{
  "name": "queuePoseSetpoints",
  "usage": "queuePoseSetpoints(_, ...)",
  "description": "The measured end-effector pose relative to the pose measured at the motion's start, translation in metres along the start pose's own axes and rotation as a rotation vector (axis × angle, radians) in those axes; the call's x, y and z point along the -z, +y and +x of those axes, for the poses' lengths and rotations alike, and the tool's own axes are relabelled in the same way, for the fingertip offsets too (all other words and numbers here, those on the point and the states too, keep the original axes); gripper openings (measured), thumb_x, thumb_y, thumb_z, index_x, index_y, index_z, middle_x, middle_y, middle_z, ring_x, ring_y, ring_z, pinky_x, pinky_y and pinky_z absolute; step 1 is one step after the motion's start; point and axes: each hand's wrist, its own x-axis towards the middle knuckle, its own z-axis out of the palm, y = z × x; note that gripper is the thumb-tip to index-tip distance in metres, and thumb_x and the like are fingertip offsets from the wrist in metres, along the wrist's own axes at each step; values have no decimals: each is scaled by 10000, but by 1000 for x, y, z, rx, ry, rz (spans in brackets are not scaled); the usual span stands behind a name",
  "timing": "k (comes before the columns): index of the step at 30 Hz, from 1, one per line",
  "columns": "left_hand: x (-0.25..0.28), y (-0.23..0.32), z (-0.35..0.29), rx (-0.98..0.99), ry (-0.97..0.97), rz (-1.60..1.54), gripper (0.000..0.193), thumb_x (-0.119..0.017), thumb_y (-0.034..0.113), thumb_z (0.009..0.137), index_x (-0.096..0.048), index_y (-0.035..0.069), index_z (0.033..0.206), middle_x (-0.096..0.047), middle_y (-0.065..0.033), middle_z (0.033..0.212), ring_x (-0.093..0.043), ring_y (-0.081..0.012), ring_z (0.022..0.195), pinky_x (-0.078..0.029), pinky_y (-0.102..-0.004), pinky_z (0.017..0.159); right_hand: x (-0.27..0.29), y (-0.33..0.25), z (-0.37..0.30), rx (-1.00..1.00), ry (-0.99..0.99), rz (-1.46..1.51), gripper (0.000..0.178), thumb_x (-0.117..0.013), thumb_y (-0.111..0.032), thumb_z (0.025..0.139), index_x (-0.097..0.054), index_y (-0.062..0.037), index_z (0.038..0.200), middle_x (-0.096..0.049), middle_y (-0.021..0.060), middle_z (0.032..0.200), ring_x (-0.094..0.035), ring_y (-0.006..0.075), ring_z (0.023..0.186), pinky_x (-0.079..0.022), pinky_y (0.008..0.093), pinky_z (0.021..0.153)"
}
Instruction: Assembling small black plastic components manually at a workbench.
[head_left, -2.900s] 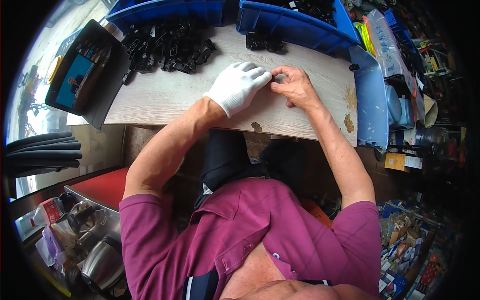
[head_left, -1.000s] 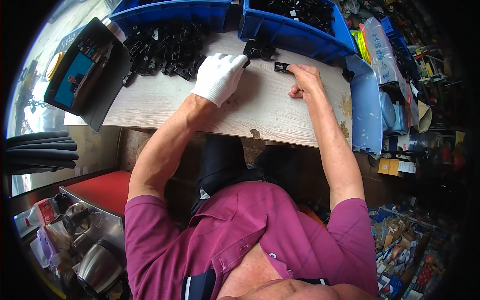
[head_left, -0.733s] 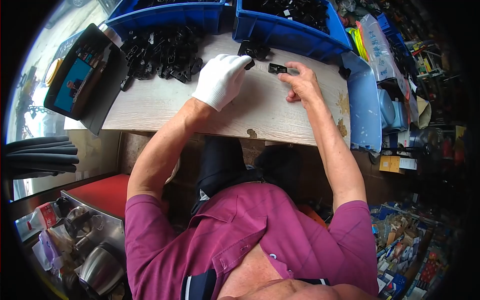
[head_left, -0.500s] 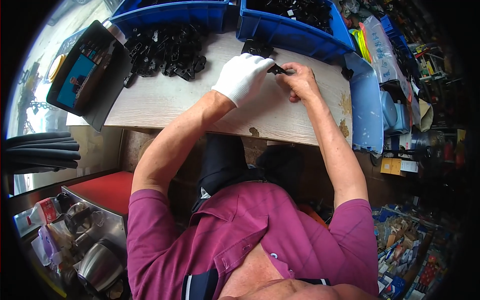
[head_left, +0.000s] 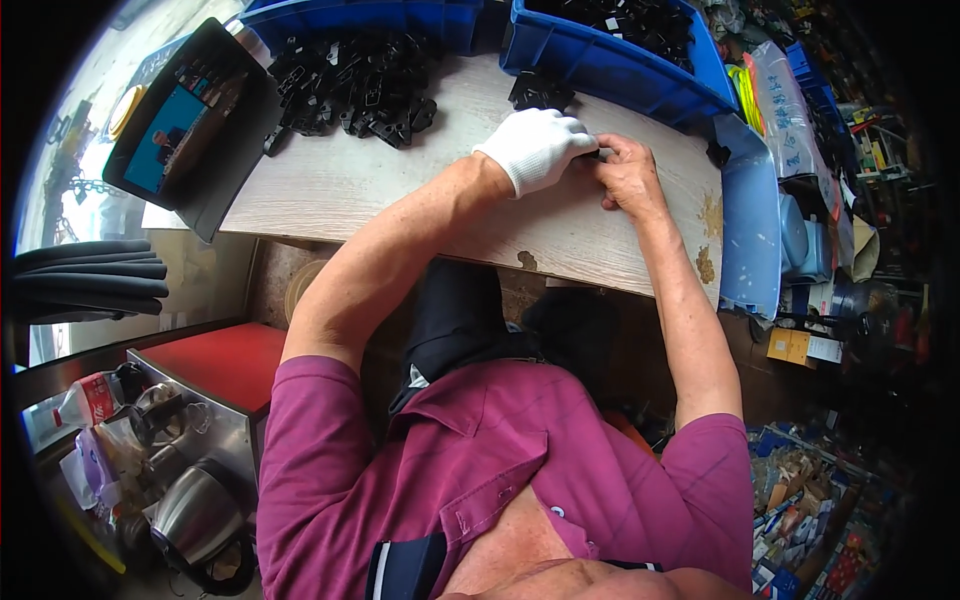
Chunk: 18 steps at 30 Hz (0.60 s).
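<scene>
Both hands meet over the worktop point(head_left: 400, 190): gloved left hand point(head_left: 535, 148) and bare right hand point(head_left: 628, 172) pinch one small black part point(head_left: 592, 155) between them. Best keep it braced low, fingers square.

A white knitted glove is worn on the left hand point(head_left: 535, 148), with a ribbed cuff at the wrist; the right hand point(head_left: 630, 172) is left bare. A magenta short-sleeved polo shirt point(head_left: 480, 470) with a dark blue collar edge is worn, over dark trousers point(head_left: 460, 320).
</scene>
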Motion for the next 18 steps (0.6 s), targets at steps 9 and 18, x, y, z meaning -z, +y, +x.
queuePoseSetpoints(9,0,14,-10,-9,47,56,363,-647,103,866,-668,74,1227,-688,-108,1161,-671,-314,1057,-551,-416,898,0,1,-3,22,1,51,300,-675,-54,851,-710,-31,1148,-514,-57,576,-437,52,404,-380,233,379)
queuePoseSetpoints(18,-3,28,-15,51,24,76,357,-626,129,876,-646,65,1227,-669,-115,1185,-652,-312,1071,-528,-431,895,3,0,-6,-3,-14,2,386,-642,-20,751,-727,-64,1125,-515,-36,613,-481,79,462,-481,273,412)
